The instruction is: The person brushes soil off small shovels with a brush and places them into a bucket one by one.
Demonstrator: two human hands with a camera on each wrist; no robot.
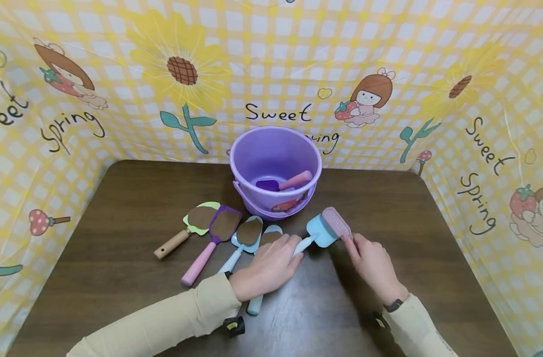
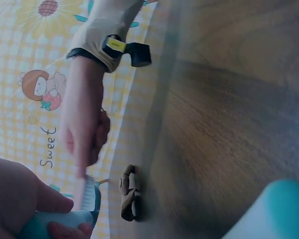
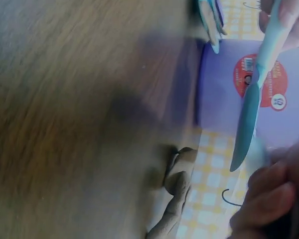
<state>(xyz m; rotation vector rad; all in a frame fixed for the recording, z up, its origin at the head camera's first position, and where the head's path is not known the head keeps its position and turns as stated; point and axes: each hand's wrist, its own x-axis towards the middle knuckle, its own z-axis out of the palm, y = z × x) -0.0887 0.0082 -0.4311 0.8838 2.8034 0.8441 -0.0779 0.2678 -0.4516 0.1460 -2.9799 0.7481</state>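
My left hand (image 1: 271, 263) grips the pale blue handle of a small toy shovel (image 1: 321, 229), its light blue blade pointing right. With fingertips, my right hand (image 1: 375, 260) pinches the lower end of a pink ribbed pad (image 1: 336, 223), perhaps a brush. The pad lies against the blade's right side in the head view. Left of them lie a green-edged shovel with wooden handle (image 1: 173, 244), a purple one with pink handle (image 1: 199, 263) and two blue ones, one blue shovel (image 1: 248, 233) nearer. Brown material covers their blades. My left hand partly hides the rightmost blue shovel (image 1: 255, 305).
A purple bucket (image 1: 275, 210) stands behind the shovels, with a pink-handled purple tool (image 1: 295, 181) inside. In the right wrist view, a lumpy brown thing (image 3: 177, 189) of unclear kind lies on the dark table (image 3: 65, 124). Patterned cloth (image 1: 271, 64) hangs behind and at both sides.
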